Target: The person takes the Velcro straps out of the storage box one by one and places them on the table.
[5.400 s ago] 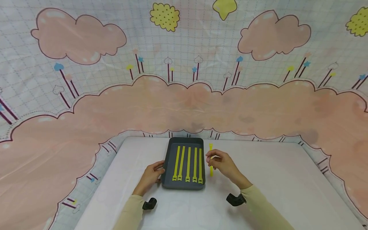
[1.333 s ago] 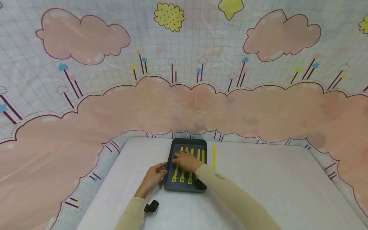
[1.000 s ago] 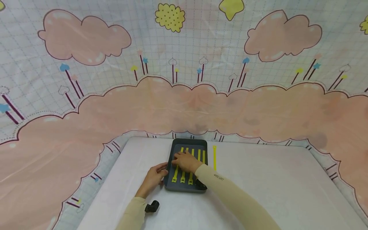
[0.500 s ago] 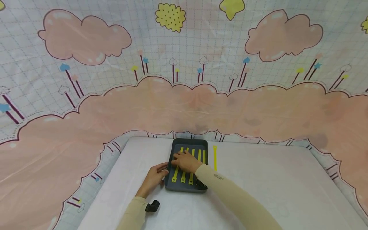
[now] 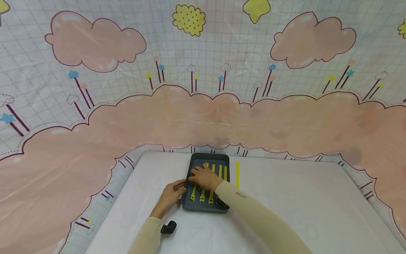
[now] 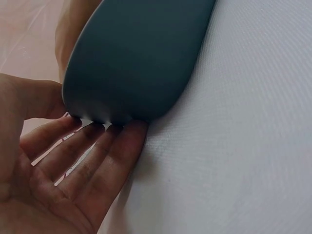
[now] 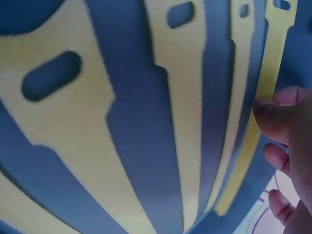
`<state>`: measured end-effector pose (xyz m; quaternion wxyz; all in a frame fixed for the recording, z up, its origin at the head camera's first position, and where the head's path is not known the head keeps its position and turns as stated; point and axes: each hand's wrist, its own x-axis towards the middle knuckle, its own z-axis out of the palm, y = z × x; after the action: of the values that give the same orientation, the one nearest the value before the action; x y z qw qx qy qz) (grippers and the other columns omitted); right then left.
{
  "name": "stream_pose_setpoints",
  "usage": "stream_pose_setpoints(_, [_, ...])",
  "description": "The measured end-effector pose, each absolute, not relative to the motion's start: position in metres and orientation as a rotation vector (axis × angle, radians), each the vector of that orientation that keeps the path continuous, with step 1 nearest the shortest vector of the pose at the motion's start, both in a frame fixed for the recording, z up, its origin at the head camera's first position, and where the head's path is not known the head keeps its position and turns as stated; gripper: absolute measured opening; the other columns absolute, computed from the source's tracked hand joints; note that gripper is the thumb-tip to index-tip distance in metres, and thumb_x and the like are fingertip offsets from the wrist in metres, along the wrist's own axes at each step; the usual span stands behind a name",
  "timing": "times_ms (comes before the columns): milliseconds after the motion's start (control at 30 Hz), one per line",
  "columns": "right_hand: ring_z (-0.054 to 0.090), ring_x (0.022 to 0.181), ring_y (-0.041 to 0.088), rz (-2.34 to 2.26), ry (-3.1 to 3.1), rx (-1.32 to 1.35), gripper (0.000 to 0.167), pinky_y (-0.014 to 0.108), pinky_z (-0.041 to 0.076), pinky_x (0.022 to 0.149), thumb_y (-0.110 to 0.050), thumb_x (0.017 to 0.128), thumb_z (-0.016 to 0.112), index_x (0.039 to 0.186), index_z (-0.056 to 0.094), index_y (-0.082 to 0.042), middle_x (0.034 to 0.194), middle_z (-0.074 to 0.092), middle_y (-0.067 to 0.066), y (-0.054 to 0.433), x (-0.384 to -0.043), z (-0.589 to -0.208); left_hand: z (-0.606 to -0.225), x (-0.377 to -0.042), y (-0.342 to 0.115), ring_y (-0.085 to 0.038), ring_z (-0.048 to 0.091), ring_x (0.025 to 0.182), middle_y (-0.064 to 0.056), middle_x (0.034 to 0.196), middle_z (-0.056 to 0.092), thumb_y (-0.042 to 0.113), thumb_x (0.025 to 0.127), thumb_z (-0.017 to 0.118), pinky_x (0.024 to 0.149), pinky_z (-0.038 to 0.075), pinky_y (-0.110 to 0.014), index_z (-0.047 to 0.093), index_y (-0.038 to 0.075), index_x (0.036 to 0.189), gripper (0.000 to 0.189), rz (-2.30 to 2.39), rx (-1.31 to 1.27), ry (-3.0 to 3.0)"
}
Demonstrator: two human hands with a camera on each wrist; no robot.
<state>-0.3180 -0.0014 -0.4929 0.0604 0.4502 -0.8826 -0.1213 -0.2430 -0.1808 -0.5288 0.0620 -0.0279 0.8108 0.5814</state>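
Observation:
Yellow hook-and-loop cable ties, each with a slotted head, lie side by side in a dark grey tray. My right hand reaches into the tray and covers the middle of the leftmost cable tie. In the right wrist view, its thumb and index finger pinch this cable tie, which stands at a slant. My left hand holds the tray's left wall, thumb over the rim and fingers along the outside.
Another yellow cable tie lies on the white table just right of the tray, its near end hidden by the right sleeve. A printed cloth with clouds hangs behind the table. A black wrist camera sits below my left hand.
My right hand moved from the cable tie right of the tray to the leftmost one inside. That one's far end has just shifted out of sight behind the hand. The left hand stays put.

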Motion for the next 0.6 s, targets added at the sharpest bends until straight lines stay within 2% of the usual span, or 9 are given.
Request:
stream_pose_setpoints(300, [0.056,0.118,0.018,-0.313,-2.607,1.362,0.020,0.048,0.046,0.103,-0.035,0.103,0.048,0.114,0.064,-0.031,0.121,0.061,-0.004,0.003,-0.317,-0.479,-0.525,-0.241,-0.179,-0.029,0.066,0.110,-0.023,0.136,0.059,0.007,0.096,0.057,0.062,0.056,-0.034,0.053,0.002,0.140,0.044,1.794,-0.066,2.441])
stream_pose_setpoints(500, [0.055,0.112,0.015,-0.262,-2.579,1.349,0.013,0.037,0.044,0.088,-0.030,0.101,0.054,0.109,0.064,-0.031,0.113,0.061,-0.007,0.007,-0.317,-0.469,-0.528,-0.242,-0.180,-0.023,0.066,0.104,-0.023,0.135,0.060,0.008,0.095,0.058,0.060,0.055,-0.033,0.053,0.001,0.139,0.044,1.819,-0.056,2.432])
stream_pose_setpoints(600, [0.056,0.113,0.015,-0.237,-2.569,1.352,0.013,0.035,0.042,0.086,-0.028,0.101,0.055,0.110,0.063,-0.030,0.113,0.061,-0.007,0.010,-0.315,-0.464,-0.530,-0.244,-0.181,-0.022,0.066,0.104,-0.022,0.135,0.060,0.008,0.096,0.057,0.060,0.055,-0.033,0.053,0.002,0.139,0.044,1.829,-0.065,2.413])
